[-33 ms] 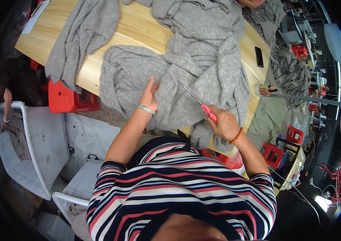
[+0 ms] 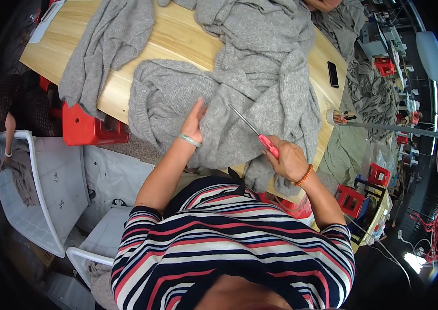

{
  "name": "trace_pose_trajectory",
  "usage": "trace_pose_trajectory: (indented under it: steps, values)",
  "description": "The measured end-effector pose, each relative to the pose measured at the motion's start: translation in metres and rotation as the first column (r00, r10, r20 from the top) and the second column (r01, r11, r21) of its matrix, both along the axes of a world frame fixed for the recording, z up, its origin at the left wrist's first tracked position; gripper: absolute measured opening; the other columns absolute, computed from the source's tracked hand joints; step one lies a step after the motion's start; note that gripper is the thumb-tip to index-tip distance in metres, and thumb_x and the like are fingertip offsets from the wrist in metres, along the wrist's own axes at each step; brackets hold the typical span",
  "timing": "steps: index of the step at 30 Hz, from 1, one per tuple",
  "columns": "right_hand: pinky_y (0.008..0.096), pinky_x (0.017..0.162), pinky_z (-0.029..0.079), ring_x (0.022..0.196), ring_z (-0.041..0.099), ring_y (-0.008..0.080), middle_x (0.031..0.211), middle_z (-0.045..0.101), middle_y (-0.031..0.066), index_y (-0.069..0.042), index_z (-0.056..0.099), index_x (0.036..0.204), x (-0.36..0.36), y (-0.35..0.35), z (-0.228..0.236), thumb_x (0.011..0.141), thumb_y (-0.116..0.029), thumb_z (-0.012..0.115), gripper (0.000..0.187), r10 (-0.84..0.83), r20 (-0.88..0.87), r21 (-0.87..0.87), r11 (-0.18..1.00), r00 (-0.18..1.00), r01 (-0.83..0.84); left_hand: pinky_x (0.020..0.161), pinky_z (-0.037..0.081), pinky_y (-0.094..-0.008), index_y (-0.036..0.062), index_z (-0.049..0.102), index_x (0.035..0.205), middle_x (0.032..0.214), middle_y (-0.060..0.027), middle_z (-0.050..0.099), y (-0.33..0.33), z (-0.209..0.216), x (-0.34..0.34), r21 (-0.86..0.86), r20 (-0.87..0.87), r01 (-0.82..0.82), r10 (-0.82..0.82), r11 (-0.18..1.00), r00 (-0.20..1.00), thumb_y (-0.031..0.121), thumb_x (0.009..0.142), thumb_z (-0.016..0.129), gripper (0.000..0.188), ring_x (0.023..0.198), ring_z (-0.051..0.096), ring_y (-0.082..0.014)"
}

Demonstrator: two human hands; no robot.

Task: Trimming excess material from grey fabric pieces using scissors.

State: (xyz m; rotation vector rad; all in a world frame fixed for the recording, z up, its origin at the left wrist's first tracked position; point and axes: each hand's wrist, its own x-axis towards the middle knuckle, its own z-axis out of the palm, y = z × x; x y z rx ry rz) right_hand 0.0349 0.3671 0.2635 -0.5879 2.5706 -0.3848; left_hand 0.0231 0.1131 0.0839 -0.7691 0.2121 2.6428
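Observation:
A grey knit sweater (image 2: 252, 116) lies bunched in loose folds over the table edge in front of me. My left hand (image 2: 194, 123), with a pale bangle at the wrist, holds it on its left part. One digit points up along the knit, while other fingers are partly hidden by a fold. In my right hand (image 2: 288, 159), wearing an orange bead bracelet, is a red-handled tool (image 2: 267, 142) with a thin metal shaft. Its shaft points up and left over the sweater; the tip is too small to make out.
More grey knitwear (image 2: 110, 44) covers parts of the wooden table (image 2: 180, 44). A black phone (image 2: 332, 74) and a cup of tools (image 2: 337, 116) stand at the right. Red stools (image 2: 92, 126) and white bins (image 2: 64, 181) are around; another person (image 2: 15, 106) bends at far left.
The fingers of my left hand have shifted very slightly against the sweater. My right hand and the red-handled tool look unchanged.

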Motion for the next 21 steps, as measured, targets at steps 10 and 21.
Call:
trace_pose_trajectory:
  steps: [10, 21]
  values:
    - [0.0497, 0.069, 0.052, 0.077, 0.065, 0.0426, 0.081, 0.066, 0.0242, -0.01, 0.062, 0.122, 0.0, 0.021, 0.032, 0.086, -0.025, 0.066, 0.039, 0.139, 0.127, 0.214, 0.963, 0.982, -0.164, 0.08, 0.051, -0.0258, -0.0005, 0.067, 0.108, 0.099, -0.0012, 0.068, 0.059, -0.045, 0.013, -0.928, -0.353, -0.219, -0.526, 0.3, 0.774, 0.007, 0.095, 0.063, 0.016, 0.089, 0.061, -0.009]
    - [0.0509, 0.065, 0.052, 0.075, 0.066, 0.0415, 0.08, 0.067, 0.0214, -0.015, 0.065, 0.112, 0.014, 0.011, 0.005, 0.088, -0.025, 0.063, 0.026, 0.093, 0.012, -0.059, 0.994, 0.996, -0.092, 0.075, 0.047, -0.0236, 0.0033, 0.068, 0.105, 0.085, 0.0011, 0.066, 0.052, -0.091, 0.019, -0.829, -0.148, -0.115, -0.015, 0.547, 0.989, 0.015, 0.097, 0.062, 0.015, 0.081, 0.059, -0.0088]
